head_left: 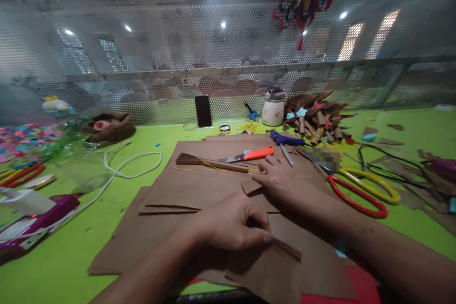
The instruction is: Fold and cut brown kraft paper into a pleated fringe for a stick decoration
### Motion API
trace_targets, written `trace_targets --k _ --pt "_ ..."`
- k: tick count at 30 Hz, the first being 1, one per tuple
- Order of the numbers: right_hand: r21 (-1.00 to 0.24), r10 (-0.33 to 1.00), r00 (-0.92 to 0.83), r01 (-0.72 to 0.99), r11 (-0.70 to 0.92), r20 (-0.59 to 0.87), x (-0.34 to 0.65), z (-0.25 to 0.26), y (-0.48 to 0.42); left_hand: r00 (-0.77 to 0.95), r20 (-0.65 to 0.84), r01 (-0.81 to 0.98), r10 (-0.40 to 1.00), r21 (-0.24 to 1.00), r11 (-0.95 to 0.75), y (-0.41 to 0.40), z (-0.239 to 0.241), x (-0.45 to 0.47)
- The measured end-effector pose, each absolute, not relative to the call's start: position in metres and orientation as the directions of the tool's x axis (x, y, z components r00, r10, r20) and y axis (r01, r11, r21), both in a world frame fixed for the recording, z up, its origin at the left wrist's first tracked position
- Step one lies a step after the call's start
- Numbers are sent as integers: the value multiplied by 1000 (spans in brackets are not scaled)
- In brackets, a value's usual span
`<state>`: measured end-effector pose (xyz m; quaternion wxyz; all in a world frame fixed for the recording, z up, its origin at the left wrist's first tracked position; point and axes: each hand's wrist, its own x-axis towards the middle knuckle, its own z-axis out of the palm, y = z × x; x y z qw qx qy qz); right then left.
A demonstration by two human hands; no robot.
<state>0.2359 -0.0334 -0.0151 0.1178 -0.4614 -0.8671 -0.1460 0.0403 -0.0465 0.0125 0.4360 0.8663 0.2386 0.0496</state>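
My left hand point(238, 223) is closed in a pinch over the stacked brown paper, its thumb and fingertips on a narrow folded edge of brown paper point(288, 249). Farther forward, my right hand point(280, 175) lies palm down with fingers stretched out and apart. Its fingertips touch a small brown paper piece point(251, 187), partly covered by the hand. Just beyond them lies an orange-handled utility knife point(258, 153), blade pointing left. Beside the knife are a rolled brown paper strip point(213, 163) and thin yellow string. Large brown paper sheets point(167, 194) lie under both hands.
Scissors with red and yellow handles point(359, 194) lie to the right, near a blue glue gun point(288, 139). A white bottle point(273, 109), a phone point(203, 111) and a pile of paper crafts point(320, 118) stand behind. A purple power strip point(64, 206) and white cable are left.
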Motion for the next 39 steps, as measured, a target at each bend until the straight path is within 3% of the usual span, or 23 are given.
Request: trace_targets --k 5,7,11,13,21,26,30,33,36,39 --pt "134 783 -516 854 503 347 229 -24 -18 889 -154 376 432 783 -495 -47 10 39" --pt "25 809 -471 869 495 352 229 -25 -16 889 -151 374 433 784 -495 -47 11 39" --pt "-318 834 -452 778 542 317 239 -10 -27 893 -149 358 425 807 -469 -47 13 40" --pt "-391 837 -457 742 545 300 245 1 -35 891 -171 366 420 818 -444 -47 15 40" --pt "-249 825 -440 806 536 354 242 -18 -27 867 -226 409 444 833 -374 -44 12 40" --pt "-226 807 -432 807 545 403 241 -17 -24 870 -232 383 434 873 -301 -44 12 38" --pt "-472 856 -276 740 480 437 249 2 -29 827 -151 276 542 948 -157 -42 19 38" --pt "-702 920 -175 602 381 350 254 12 -33 698 -87 192 711 979 -69 -37 25 38" --pt "-825 938 -247 456 334 243 250 18 -41 568 -66 159 821 987 -31 -32 28 38" --pt "-875 928 -328 378 302 178 238 20 -50 542 -44 177 839 982 -62 -29 25 39"
